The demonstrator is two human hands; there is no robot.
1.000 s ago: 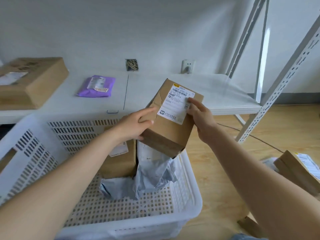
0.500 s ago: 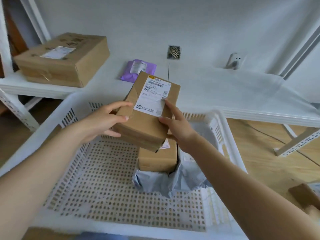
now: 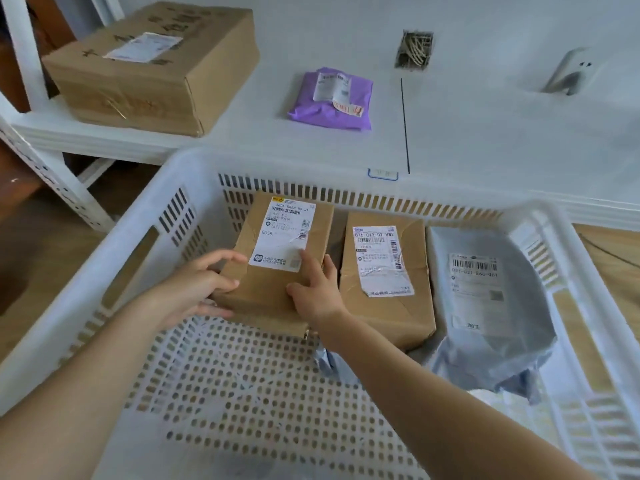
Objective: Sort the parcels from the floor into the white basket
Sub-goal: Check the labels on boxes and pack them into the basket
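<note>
A white shelf (image 3: 485, 140) runs along a pale wall, with wooden floor (image 3: 41, 244) showing at its left end. In front of it stands the white basket (image 3: 114, 244), its walls slotted and its floor perforated. We see three parcels side by side at its far wall: a brown box (image 3: 277, 289) on the left, a second box (image 3: 384, 306) just beside it, and a grey mailer bag (image 3: 485, 327) on the right. The brown box sits tilted, its label facing up. The left hand (image 3: 194, 289) grasps its near left corner, fingers curled around the edge. The right hand (image 3: 317, 292) grips its near right edge, fingertips resting on the label. On the shelf lie a large carton (image 3: 156, 84) at the left and a purple mailer (image 3: 332, 102) near the middle.
</note>
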